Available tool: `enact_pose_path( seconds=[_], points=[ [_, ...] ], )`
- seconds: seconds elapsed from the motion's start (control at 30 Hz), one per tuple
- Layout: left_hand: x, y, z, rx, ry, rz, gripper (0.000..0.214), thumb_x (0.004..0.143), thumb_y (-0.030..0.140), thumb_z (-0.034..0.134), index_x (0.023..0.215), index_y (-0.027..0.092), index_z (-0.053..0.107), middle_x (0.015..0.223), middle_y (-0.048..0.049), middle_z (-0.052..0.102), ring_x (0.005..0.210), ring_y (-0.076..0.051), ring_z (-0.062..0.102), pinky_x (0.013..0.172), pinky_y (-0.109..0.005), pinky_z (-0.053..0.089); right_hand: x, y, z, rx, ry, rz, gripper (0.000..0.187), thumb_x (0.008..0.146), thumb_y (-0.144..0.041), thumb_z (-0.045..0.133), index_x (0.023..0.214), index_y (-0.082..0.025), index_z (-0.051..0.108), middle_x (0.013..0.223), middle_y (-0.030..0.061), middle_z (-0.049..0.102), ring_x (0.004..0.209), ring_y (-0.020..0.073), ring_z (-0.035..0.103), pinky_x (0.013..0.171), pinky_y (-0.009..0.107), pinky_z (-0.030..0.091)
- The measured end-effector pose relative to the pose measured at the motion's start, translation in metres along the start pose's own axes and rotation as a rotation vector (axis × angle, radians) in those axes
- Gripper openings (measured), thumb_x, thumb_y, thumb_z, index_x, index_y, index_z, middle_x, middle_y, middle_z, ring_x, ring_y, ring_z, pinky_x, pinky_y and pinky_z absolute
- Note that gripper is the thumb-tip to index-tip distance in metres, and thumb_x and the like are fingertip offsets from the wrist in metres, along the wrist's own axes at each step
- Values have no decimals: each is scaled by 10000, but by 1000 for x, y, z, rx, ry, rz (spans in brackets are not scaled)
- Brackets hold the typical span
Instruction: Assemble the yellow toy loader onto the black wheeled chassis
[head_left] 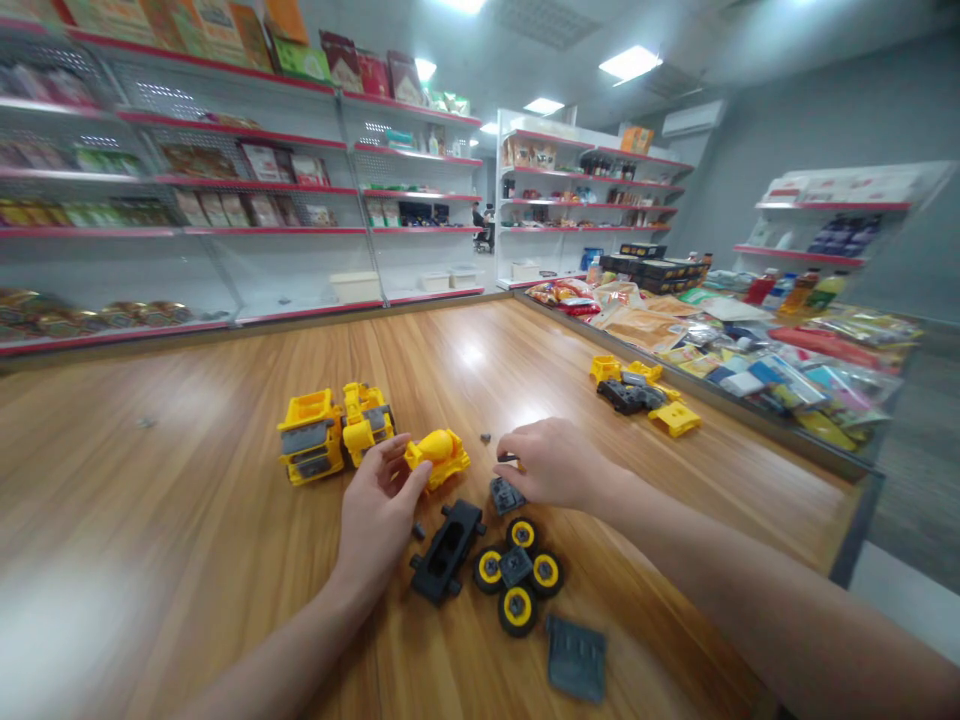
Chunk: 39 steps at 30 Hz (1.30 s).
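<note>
My left hand (pixel 381 505) grips a yellow toy mixer drum piece (pixel 439 455) with thumb and fingers on the wooden table (pixel 225 500). My right hand (pixel 551 462) is curled, pinching a small dark part (pixel 508 459) just right of the drum. Below the hands lie a black toy chassis (pixel 448 549), several yellow-hubbed wheels (pixel 517 578), a small grey block (pixel 505 494) and a flat grey panel (pixel 575 657). Two tiny dark screws (pixel 484 438) rest above the right hand.
Two assembled yellow toy trucks (pixel 334 430) stand left of the hands. More yellow and black toy parts (pixel 641 393) lie at the right table edge. Beyond it is a counter of packaged goods (pixel 750 350); store shelves (pixel 225 180) line the back.
</note>
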<state>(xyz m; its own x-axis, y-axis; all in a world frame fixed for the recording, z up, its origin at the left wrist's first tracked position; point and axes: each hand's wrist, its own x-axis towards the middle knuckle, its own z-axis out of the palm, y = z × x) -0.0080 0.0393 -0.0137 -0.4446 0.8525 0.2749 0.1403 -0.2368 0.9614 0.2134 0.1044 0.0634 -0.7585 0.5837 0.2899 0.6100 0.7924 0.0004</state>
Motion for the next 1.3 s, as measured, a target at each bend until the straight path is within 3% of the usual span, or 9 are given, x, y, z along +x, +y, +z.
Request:
enact_pose_path(
  seconds=[0.13,0.27,0.37,0.53,0.67,0.9,1.03,1.17,1.3],
  points=[
    [0,-3,0,12,-25,-4,468,792,356,722,1197,183,563,1201,-119,646,1126,-257,637,1022,-473,492,-5,-10,-6,110,14,-197,206,924,-265,516,1021,-232,695,891,23,726,786,160,659,624,260,374],
    [-1,-1,1,2,-39,-6,451,788,341,725,1181,186,568,1175,-107,658,1101,-249,650,1009,-457,505,-14,-22,-7,211,-43,-367,281,928,-243,526,1180,-282,644,1212,26,648,894,143,653,682,238,441],
    [-2,1,1,3,-58,-2,442,788,335,725,1174,187,569,1170,-105,659,1098,-252,652,1004,-458,509,-16,-24,-1,239,-112,-364,290,920,-270,558,1200,-285,632,1361,40,563,970,164,655,750,262,490],
    [-2,4,1,15,-64,14,421,793,324,720,1163,188,574,1173,-104,659,1092,-245,654,1001,-451,513,-13,-18,7,332,-173,-323,339,904,-244,578,1241,-278,603,1284,35,628,1071,181,637,885,295,489],
    [-2,3,0,33,-48,27,409,797,315,713,1162,191,577,1173,-100,661,1088,-241,656,1002,-453,513,-9,-12,5,334,-169,-254,453,874,-257,627,1320,-264,545,1227,60,653,1071,201,635,867,298,484],
    [-2,2,-4,121,63,45,376,814,301,693,1168,211,602,1201,-88,652,1103,-240,645,1017,-461,505,-4,9,14,226,-175,-188,163,858,-166,578,937,-194,718,948,48,725,873,184,672,763,274,483],
    [0,-1,-6,136,81,42,370,818,301,686,1169,219,605,1195,-83,652,1104,-244,642,1007,-460,511,-5,8,14,260,-80,-160,262,877,-177,580,1112,-210,693,1144,72,697,1022,195,659,860,302,495],
    [-1,0,-6,158,91,62,382,821,291,669,1186,211,589,1201,-89,637,1094,-246,639,979,-440,522,-7,-5,9,486,-87,-340,425,908,-147,539,1307,-284,592,1372,25,590,1214,151,579,995,279,455],
    [-11,14,-6,386,269,307,381,789,240,682,1156,205,585,1186,-92,602,1125,-273,583,939,-426,506,-7,-12,13,615,-164,-390,420,898,-124,549,1279,-292,612,1412,-5,562,1256,136,555,1053,262,414]
  ],
)
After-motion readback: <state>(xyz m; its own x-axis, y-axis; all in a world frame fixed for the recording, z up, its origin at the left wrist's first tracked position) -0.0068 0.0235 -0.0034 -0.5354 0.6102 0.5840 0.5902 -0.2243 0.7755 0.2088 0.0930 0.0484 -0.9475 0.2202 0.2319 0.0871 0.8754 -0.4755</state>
